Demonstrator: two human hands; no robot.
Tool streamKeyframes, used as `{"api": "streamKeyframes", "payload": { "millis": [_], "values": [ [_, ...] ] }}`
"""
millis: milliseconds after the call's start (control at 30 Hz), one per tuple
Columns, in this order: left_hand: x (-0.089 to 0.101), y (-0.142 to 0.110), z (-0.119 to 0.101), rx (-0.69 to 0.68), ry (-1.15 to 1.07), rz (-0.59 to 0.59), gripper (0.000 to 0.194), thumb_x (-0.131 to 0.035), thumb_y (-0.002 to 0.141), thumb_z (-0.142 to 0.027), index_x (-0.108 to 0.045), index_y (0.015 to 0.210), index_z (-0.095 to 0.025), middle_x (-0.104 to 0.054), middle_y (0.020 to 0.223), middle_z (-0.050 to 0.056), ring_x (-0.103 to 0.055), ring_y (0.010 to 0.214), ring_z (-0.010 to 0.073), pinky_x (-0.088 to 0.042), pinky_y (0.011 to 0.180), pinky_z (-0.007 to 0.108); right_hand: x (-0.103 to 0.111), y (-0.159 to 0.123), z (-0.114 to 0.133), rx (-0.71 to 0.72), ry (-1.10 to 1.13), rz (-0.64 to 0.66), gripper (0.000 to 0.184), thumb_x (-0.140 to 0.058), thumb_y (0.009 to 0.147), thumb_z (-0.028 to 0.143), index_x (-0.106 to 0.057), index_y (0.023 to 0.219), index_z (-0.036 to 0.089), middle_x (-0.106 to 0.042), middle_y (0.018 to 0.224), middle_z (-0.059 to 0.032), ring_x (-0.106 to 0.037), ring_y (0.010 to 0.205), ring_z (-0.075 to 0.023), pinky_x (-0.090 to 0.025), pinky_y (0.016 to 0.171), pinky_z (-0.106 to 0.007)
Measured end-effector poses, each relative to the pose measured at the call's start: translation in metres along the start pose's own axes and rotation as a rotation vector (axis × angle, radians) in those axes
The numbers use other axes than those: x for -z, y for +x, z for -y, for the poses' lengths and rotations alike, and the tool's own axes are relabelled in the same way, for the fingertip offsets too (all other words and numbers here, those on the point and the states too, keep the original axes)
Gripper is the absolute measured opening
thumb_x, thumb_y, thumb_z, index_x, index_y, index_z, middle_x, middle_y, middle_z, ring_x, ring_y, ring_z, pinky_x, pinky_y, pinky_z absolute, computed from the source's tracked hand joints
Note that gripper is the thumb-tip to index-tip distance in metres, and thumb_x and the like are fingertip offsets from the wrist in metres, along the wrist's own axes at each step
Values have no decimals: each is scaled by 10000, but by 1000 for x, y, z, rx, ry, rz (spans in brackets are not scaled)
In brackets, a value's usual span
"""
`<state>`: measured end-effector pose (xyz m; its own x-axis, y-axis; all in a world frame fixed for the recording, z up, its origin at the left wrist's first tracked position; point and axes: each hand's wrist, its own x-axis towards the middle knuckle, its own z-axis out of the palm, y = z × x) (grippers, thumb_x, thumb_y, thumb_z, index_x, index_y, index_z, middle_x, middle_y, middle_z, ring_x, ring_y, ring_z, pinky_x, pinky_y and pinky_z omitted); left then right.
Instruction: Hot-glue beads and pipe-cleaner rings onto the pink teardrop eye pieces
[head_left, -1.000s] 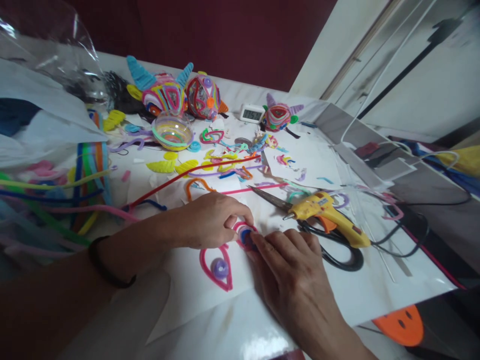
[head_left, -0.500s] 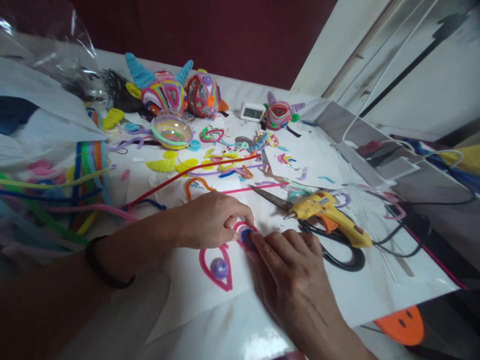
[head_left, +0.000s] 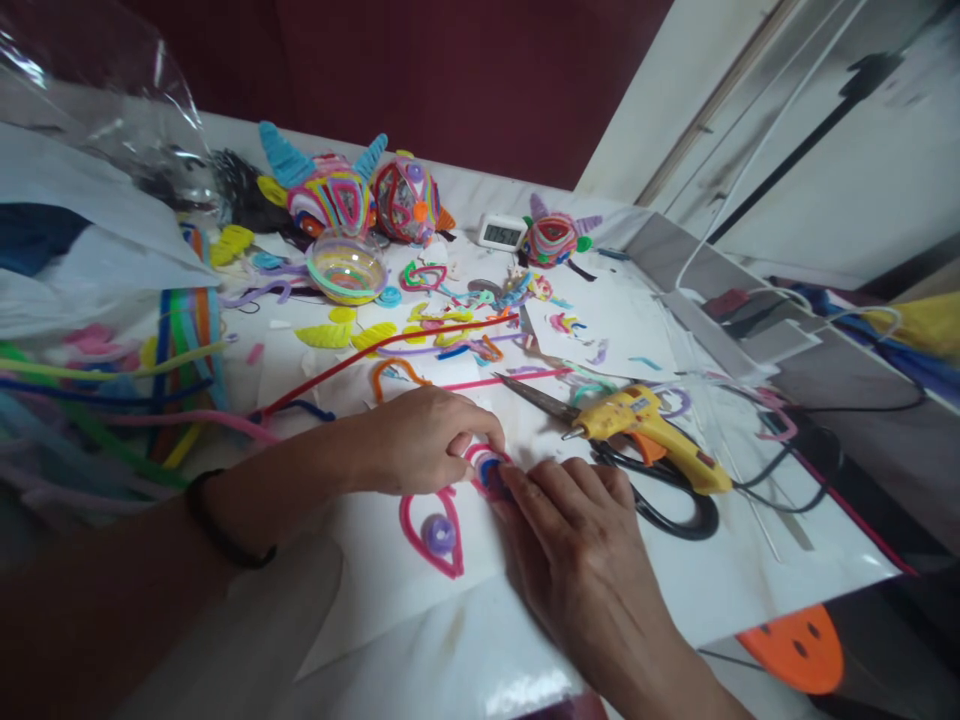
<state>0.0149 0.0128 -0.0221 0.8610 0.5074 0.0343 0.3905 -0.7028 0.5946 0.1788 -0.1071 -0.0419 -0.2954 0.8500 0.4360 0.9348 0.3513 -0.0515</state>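
Note:
My left hand (head_left: 424, 440) has thumb and forefinger curled on the upper left edge of a small pink, white and blue pipe-cleaner shape (head_left: 489, 466). My right hand (head_left: 577, 540) pinches the lower right side of that shape, and its fingertips hide part of it. Just below my left hand, a pink pipe-cleaner teardrop outline (head_left: 459, 560) with a purple coil (head_left: 439, 535) inside lies on white paper (head_left: 367, 590). To the right of my right hand are a yellow glue gun (head_left: 660, 440) and black-handled scissors (head_left: 679, 518), the gun lying across them.
Loose pipe cleaners (head_left: 180, 420) spread over the left side. Decorated balls with horns (head_left: 330, 195), a clear bowl (head_left: 347, 268) and a small digital clock (head_left: 502, 232) stand at the back. Yellow leaf shapes (head_left: 324, 335) and scraps lie mid-table. The glue gun's black cable (head_left: 814, 500) loops right.
Both hands keep their hold on the pipe-cleaner shape, almost unmoved. The view has shifted slightly, so the glue gun and scissors appear a little further left.

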Motion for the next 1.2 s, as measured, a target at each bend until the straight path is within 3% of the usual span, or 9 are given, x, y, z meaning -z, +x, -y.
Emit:
{"api": "streamKeyframes", "payload": {
  "millis": [433,633,1200],
  "values": [
    [1,-1,-1,18,9,8,387,-573,674,-72,-694,1007,-228,-604,726,-27,-559,707,122,-368,638,206,1,-2,-3,9,76,-73,195,-578,880,191,-666,1040,123,-607,713,-36,-470,680,-169,-300,658,-344],
    [1,0,0,7,5,1,369,-567,668,-73,-690,985,-217,-605,724,-30,-555,708,119,-364,632,202,4,-1,-2,-33,83,-109,135,-579,875,219,-679,928,146,-617,713,-36,-479,672,-174,-297,660,-349],
    [2,0,-2,2,14,-1,370,-553,681,-62,-683,993,-211,-627,759,-19,-570,735,129,-381,663,208,6,4,-1,-58,-46,9,223,-517,911,313,-702,934,191,-620,731,-45,-466,702,-200,-290,686,-366]
  ]
}}
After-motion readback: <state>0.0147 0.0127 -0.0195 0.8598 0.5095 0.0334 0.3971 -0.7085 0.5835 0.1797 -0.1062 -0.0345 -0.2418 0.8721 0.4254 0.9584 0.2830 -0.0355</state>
